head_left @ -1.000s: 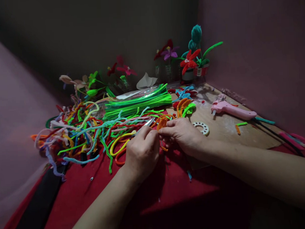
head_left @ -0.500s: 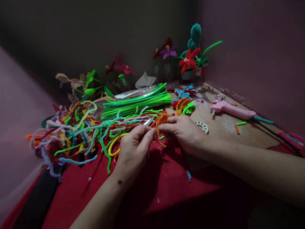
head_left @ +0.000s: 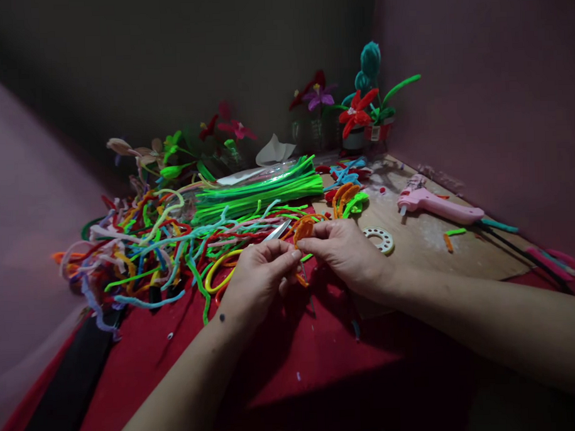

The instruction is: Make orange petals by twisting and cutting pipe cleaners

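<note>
Between my hands is a bent orange pipe cleaner [head_left: 304, 230], its upper part curled into a small petal-like loop. My right hand [head_left: 352, 248] pinches it from the right with thumb and forefinger. From the left, my left hand [head_left: 267, 269] closes its thumb and fingers on the lower part of the same piece, where a thin end hangs down. Just behind my left hand lie scissors with yellow handles [head_left: 209, 275], their blade pointing up and right. Close to my right hand, a pale round disc with holes [head_left: 386, 241] rests on the board.
A tangle of coloured pipe cleaners [head_left: 147, 245] covers the left. Green pipe cleaners [head_left: 268, 191] lie bundled behind my hands. On the cardboard [head_left: 425, 248] sit a pink glue gun [head_left: 438, 207] and orange petals [head_left: 344, 199]. Pipe-cleaner flowers [head_left: 358, 114] stand at the back. Red cloth [head_left: 311, 365] spreads in front.
My left hand has shifted slightly down and its fingers have curled further under the orange piece. The orange loop looks more rounded. More of the scissor blade and the disc shows.
</note>
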A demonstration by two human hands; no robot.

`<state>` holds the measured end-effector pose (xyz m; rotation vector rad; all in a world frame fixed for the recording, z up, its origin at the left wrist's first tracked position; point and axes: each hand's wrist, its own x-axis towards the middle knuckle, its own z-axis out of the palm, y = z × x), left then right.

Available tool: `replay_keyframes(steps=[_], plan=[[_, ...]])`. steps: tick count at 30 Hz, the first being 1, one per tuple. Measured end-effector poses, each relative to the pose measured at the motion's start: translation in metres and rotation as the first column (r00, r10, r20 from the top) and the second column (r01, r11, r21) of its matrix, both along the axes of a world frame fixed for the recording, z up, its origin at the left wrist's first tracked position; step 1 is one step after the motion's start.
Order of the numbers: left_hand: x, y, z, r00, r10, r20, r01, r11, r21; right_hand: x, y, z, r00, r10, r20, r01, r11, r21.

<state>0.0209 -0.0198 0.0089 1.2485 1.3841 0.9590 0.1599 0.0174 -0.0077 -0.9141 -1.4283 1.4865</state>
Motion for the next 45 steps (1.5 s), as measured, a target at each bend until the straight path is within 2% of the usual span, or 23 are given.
replay_keyframes(steps=[2, 3, 5, 6, 7, 8, 9, 10, 11, 13, 14, 15, 17, 19, 21, 23, 27, 32, 38, 40, 42, 44, 45], plan=[[0.003, -0.002, -0.002, 0.974, 0.067, -0.214, -0.034, 0.988, 0.153, -0.001, -0.002, 0.001, 0.999, -0.007, 0.045, 0.007, 1.0, 0.016], [0.004, -0.003, -0.005, 0.928, 0.123, -0.352, -0.029, 0.965, 0.262, -0.002, -0.002, 0.002, 0.998, -0.014, 0.067, 0.012, 0.999, 0.032], [0.007, -0.005, -0.011, 0.76, 0.279, -0.587, 0.045, 0.878, 0.476, -0.003, -0.004, 0.002, 0.995, -0.032, 0.098, 0.025, 0.997, 0.074], [0.008, -0.006, -0.014, 0.669, 0.351, -0.655, 0.099, 0.831, 0.547, -0.003, -0.004, 0.002, 0.994, -0.038, 0.103, 0.029, 0.996, 0.09], [0.008, -0.007, -0.016, 0.603, 0.402, -0.688, 0.143, 0.795, 0.59, -0.003, -0.005, 0.002, 0.994, -0.044, 0.102, 0.034, 0.995, 0.095], [0.009, -0.007, -0.017, 0.575, 0.428, -0.697, 0.167, 0.773, 0.612, -0.003, -0.004, 0.002, 0.994, -0.052, 0.096, 0.044, 0.995, 0.091], [0.008, -0.007, -0.017, 0.589, 0.428, -0.685, 0.162, 0.768, 0.62, -0.003, -0.004, 0.002, 0.994, -0.061, 0.087, 0.054, 0.995, 0.084], [0.007, -0.007, -0.016, 0.643, 0.399, -0.654, 0.131, 0.784, 0.607, -0.002, -0.003, 0.002, 0.995, -0.062, 0.071, 0.057, 0.995, 0.076], [0.006, -0.006, -0.013, 0.73, 0.332, -0.597, 0.084, 0.824, 0.56, -0.001, -0.002, 0.002, 0.997, -0.056, 0.049, 0.052, 0.996, 0.068], [0.001, -0.003, -0.008, 0.929, 0.123, -0.35, 0.005, 0.939, 0.344, 0.001, 0.0, 0.002, 0.999, -0.029, -0.017, 0.03, 0.998, 0.058], [-0.001, -0.001, -0.005, 0.986, 0.02, -0.164, 0.012, 0.981, 0.196, 0.001, 0.002, 0.002, 0.998, -0.017, -0.055, 0.02, 0.998, 0.055], [-0.004, 0.001, -0.002, 0.998, -0.052, 0.029, 0.05, 0.997, 0.063, 0.002, 0.003, 0.002, 0.996, -0.008, -0.091, 0.013, 0.999, 0.05], [-0.009, 0.003, 0.001, 0.944, -0.1, 0.314, 0.137, 0.986, -0.097, 0.003, 0.005, 0.002, 0.989, 0.01, -0.15, -0.004, 0.999, 0.039], [-0.01, 0.003, 0.002, 0.892, -0.104, 0.441, 0.188, 0.97, -0.152, 0.003, 0.006, 0.002, 0.982, 0.038, -0.187, -0.032, 0.999, 0.033], [-0.01, 0.002, 0.001, 0.864, -0.117, 0.489, 0.223, 0.961, -0.163, 0.003, 0.006, 0.002, 0.979, 0.048, -0.2, -0.039, 0.998, 0.049], [-0.008, 0.002, -0.001, 0.854, -0.139, 0.502, 0.245, 0.958, -0.152, 0.004, 0.006, 0.002, 0.981, 0.032, -0.19, -0.017, 0.997, 0.077], [-0.006, 0.001, -0.005, 0.888, -0.149, 0.436, 0.222, 0.968, -0.121, 0.005, 0.005, 0.003, 0.989, 0.004, -0.151, 0.011, 0.995, 0.098], [-0.008, 0.001, -0.005, 0.888, -0.123, 0.444, 0.223, 0.958, -0.179, 0.006, 0.005, 0.007, 0.997, -0.022, -0.079, 0.029, 0.996, 0.089], [-0.015, -0.001, -0.004, 0.913, -0.186, 0.364, 0.283, 0.93, -0.234, 0.01, 0.012, 0.009, 0.998, -0.066, -0.012, 0.067, 0.994, 0.087], [-0.019, 0.0, 0.0, 0.946, -0.206, 0.25, 0.269, 0.929, -0.254, 0.011, 0.013, 0.008, 0.998, -0.062, -0.018, 0.063, 0.995, 0.082], [-0.023, 0.002, 0.007, 0.981, -0.193, 0.031, 0.195, 0.957, -0.216, 0.011, 0.014, 0.008, 0.998, -0.048, -0.027, 0.05, 0.994, 0.092], [-0.024, 0.004, 0.012, 0.98, -0.094, -0.175, 0.082, 0.994, -0.07, 0.01, 0.014, 0.007, 0.999, -0.024, -0.035, 0.028, 0.994, 0.104], [-0.024, 0.005, 0.014, 0.978, -0.036, -0.207, 0.039, 0.999, 0.008, 0.01, 0.013, 0.007, 0.999, -0.009, -0.043, 0.013, 0.994, 0.104]])
